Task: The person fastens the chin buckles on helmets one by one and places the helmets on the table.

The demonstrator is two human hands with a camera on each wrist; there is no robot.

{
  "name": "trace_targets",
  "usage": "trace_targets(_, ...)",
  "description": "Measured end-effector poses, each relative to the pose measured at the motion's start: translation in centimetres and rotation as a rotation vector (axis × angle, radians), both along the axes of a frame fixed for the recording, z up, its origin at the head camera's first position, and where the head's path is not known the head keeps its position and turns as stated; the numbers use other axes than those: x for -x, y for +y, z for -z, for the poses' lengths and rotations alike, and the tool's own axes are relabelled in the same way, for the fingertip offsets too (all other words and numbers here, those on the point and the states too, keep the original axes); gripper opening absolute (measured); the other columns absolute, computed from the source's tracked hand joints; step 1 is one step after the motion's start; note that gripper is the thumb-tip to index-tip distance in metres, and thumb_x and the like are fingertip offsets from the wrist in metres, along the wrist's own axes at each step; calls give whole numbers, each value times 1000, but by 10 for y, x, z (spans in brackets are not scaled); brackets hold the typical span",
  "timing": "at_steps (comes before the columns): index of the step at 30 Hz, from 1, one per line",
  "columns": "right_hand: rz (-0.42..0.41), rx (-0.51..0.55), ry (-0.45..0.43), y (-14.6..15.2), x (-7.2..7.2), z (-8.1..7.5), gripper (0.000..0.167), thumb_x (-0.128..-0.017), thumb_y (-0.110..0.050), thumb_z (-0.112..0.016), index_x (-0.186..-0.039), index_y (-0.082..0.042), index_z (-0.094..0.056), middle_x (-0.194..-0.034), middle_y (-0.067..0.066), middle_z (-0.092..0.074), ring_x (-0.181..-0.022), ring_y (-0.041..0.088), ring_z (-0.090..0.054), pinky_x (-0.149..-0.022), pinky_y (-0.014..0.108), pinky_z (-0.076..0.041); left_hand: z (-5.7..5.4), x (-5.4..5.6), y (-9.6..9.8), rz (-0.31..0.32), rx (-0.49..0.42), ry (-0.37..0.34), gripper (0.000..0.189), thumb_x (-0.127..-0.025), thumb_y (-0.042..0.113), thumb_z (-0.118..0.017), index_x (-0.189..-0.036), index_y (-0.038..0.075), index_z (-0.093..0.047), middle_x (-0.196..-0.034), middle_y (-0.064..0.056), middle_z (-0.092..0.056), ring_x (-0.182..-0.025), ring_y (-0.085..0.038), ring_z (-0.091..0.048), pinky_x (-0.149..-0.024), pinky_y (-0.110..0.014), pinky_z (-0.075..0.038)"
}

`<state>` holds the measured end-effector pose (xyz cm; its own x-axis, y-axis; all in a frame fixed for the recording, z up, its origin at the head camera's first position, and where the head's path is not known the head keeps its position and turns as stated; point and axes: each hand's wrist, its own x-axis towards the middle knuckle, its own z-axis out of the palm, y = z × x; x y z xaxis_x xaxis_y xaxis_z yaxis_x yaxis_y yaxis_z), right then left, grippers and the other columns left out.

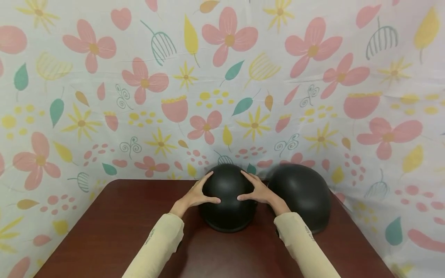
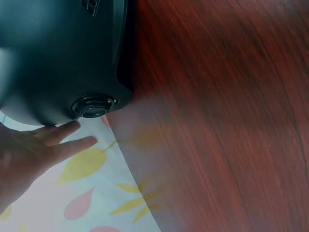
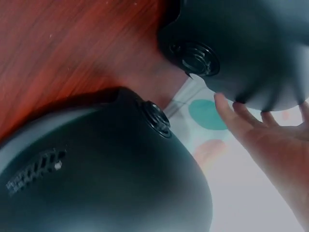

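Note:
A rounded black helmet (image 1: 227, 216) is on the table, between my two hands. My left hand (image 1: 195, 195) rests on its left side, thumb toward the front and the other fingers reaching along the side. In the left wrist view, the fingers (image 2: 65, 147) are fairly straight beside the helmet's round side fitting (image 2: 91, 107). Against the right side lies my right hand (image 1: 259, 192), thumb in front. The right wrist view shows its extended fingertips touching the shell. A second black helmet (image 1: 304, 197) is just right of my right hand, apart from the first.
The dark red-brown wooden table (image 1: 114, 224) spans the lower view. Behind it hangs a white cloth (image 1: 243, 154) printed with flowers and leaves. In the right wrist view, the second helmet shows a slotted vent (image 3: 36, 169) and a round side fitting (image 3: 157, 119).

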<state>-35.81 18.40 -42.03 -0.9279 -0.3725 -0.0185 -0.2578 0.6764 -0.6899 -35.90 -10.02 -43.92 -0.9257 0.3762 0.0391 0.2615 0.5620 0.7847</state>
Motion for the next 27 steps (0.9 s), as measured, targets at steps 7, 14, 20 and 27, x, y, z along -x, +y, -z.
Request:
trace_targets(7,9,54,-49,-2,-1,9,110,-77,-50,-79,-158,-31,-8,-161,22,-2,-144,55,-15,-103,71,-33,9,2,2,-6,-87,-90,108,-74,39,-85,-154,46,-13,-163,-17,-4,-148,-44,-13,-107,-68,-31)
trace_targets(14,12,77,-24,-4,0,8,113,-75,-48,-81,-158,-30,-8,-160,23,-3,-144,53,-15,-104,71,-32,10,3,6,-20,-152,-125,109,-74,38,-85,-153,50,-11,-162,-19,1,-145,-50,-15,-98,-69,-39)
trace_targets(20,22,85,-6,-7,-4,10,112,-74,-47,-82,-158,-32,-9,-162,20,0,-147,51,-11,-104,72,-30,14,2,5,-1,-122,-70,116,-70,51,-84,-154,49,-4,-160,-25,3,-144,-54,-12,-103,-73,-30)
trace_targets(27,41,72,-18,-11,-8,12,112,-74,-47,-83,-157,-34,-9,-161,19,-2,-146,52,-11,-104,72,-31,15,-4,0,-23,-109,-90,113,-72,48,-84,-152,53,-4,-162,-20,6,-147,-51,-9,-106,-73,-27)
